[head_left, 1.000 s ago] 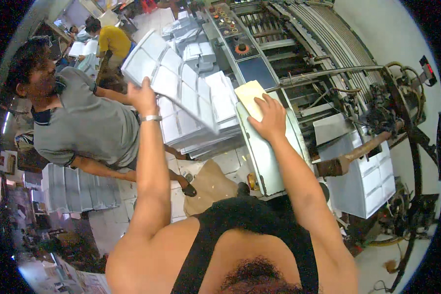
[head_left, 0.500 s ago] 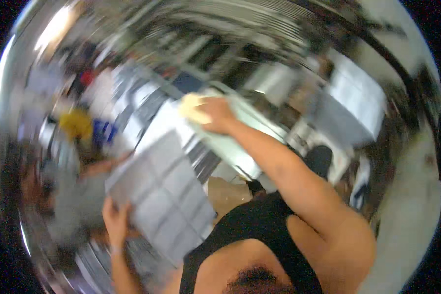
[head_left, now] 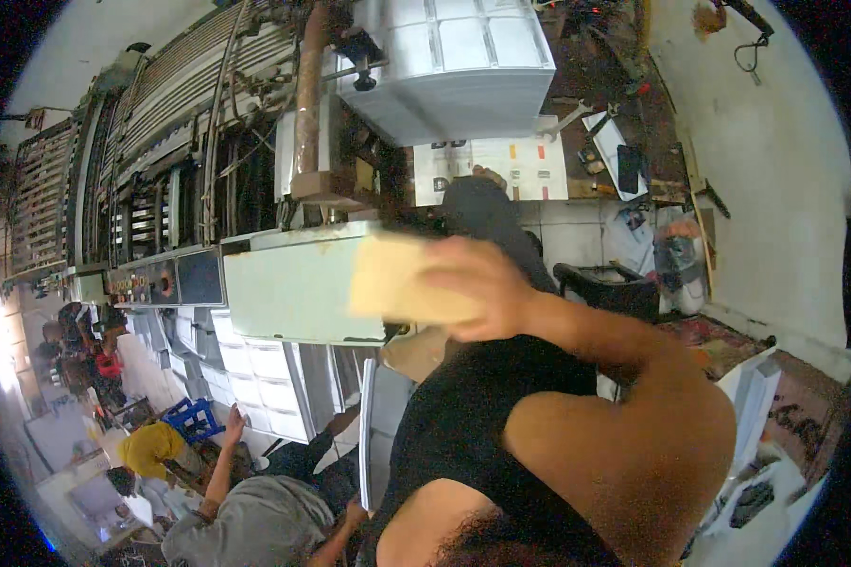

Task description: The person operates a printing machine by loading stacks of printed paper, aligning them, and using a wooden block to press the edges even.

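My right hand is closed on a pale yellow, sponge-like block, blurred by motion. It is in front of the right end of a pale green machine cover. Low in the view, my left hand is at the edge of a grey panel with a white rim. The fingers appear wrapped round that edge, though they are small and partly hidden. The panel stands on edge beside my black top, seen almost side-on.
A large machine with rails and a control panel runs along the far left. White gridded panels lie beyond my left hand. A person in a grey shirt is close on my left. A stack of white sheets stands at the back.
My view has turned to the right. The panel at my left hand has swung from face-on to edge-on. The yellow block has come off the green cover's far-left end toward me.
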{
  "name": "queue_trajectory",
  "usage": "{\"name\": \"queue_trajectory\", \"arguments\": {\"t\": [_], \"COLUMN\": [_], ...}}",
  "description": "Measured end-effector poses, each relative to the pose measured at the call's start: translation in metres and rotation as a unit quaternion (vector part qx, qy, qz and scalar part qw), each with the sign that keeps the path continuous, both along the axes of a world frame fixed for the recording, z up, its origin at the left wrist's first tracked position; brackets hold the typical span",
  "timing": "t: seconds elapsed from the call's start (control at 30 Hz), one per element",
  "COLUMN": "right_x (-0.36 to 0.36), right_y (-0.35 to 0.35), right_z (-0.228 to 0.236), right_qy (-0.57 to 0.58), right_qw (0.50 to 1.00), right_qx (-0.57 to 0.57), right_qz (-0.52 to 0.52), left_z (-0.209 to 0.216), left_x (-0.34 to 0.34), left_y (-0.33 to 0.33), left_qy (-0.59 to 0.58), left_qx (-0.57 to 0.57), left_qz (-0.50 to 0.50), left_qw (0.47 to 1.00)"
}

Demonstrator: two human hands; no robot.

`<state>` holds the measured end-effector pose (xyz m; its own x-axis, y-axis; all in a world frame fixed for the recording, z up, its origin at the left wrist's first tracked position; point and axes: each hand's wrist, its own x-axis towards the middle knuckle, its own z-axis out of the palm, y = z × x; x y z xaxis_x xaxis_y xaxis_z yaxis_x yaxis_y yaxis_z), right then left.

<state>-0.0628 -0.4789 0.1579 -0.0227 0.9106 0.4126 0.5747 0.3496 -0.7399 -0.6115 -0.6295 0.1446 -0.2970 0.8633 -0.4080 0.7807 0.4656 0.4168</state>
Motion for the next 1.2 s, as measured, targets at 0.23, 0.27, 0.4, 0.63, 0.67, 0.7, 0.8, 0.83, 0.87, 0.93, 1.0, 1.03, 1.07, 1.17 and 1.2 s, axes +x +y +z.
{"name": "queue_trajectory", "arguments": {"t": [0.23, 0.27, 0.4, 0.63, 0.67, 0.7, 0.8, 0.83, 0.87, 0.93, 1.0, 1.03, 1.07, 1.17, 1.2], "right_x": [0.106, 0.116, 0.142, 0.176, 0.170, 0.162, 0.099, 0.068, 0.034, -0.030, -0.099, -0.130, -0.156, -0.207, -0.217], "right_y": [-0.040, -0.040, -0.034, 0.024, 0.035, 0.045, 0.049, 0.046, 0.044, 0.043, 0.044, 0.043, 0.035, 0.020, 0.012], "right_z": [-0.181, -0.213, -0.300, -0.254, -0.230, -0.202, -0.101, -0.067, -0.036, 0.019, 0.054, 0.065, 0.074, 0.090, 0.093], "right_qy": [0.250, 0.271, 0.413, 0.429, 0.406, 0.381, 0.359, 0.242, 0.157, 0.066, -0.008, -0.050, -0.110, -0.121, -0.125], "right_qw": [0.762, 0.742, 0.607, 0.653, 0.702, 0.747, 0.867, 0.926, 0.971, 0.977, 0.912, 0.869, 0.837, 0.728, 0.694], "right_qx": [-0.113, -0.182, -0.341, -0.205, -0.116, -0.027, 0.098, 0.097, 0.149, 0.046, 0.036, 0.050, 0.079, 0.025, 0.025], "right_qz": [-0.587, -0.585, -0.586, -0.589, -0.573, -0.544, -0.331, -0.274, -0.098, 0.197, 0.408, 0.490, 0.530, 0.674, 0.708], "left_z": [-0.040, -0.046, -0.055, -0.046, -0.045, -0.043, -0.023, -0.007, 0.015, 0.060, 0.092, 0.099, 0.106, 0.114, 0.113], "left_x": [-0.015, -0.018, -0.014, 0.031, 0.040, 0.049, 0.089, 0.110, 0.132, 0.172, 0.196, 0.204, 0.208, 0.212, 0.213], "left_y": [-0.044, -0.056, -0.109, -0.159, -0.157, -0.148, -0.115, -0.107, -0.105, -0.100, -0.093, -0.091, -0.093, -0.110, -0.118], "left_qy": [0.003, -0.002, -0.017, -0.072, -0.114, -0.158, -0.253, -0.219, -0.166, -0.110, -0.096, -0.071, -0.118, -0.176, -0.160], "left_qx": [-0.012, -0.007, 0.016, 0.092, 0.070, 0.049, 0.012, 0.028, 0.043, 0.068, 0.078, 0.100, 0.072, 0.116, 0.152], "left_qz": [0.063, 0.079, 0.122, 0.080, 0.156, 0.228, 0.359, 0.299, 0.228, 0.142, 0.098, 0.070, 0.091, 0.109, 0.088], "left_qw": [0.998, 0.997, 0.992, 0.990, 0.979, 0.960, 0.898, 0.928, 0.958, 0.981, 0.988, 0.990, 0.986, 0.971, 0.971]}}
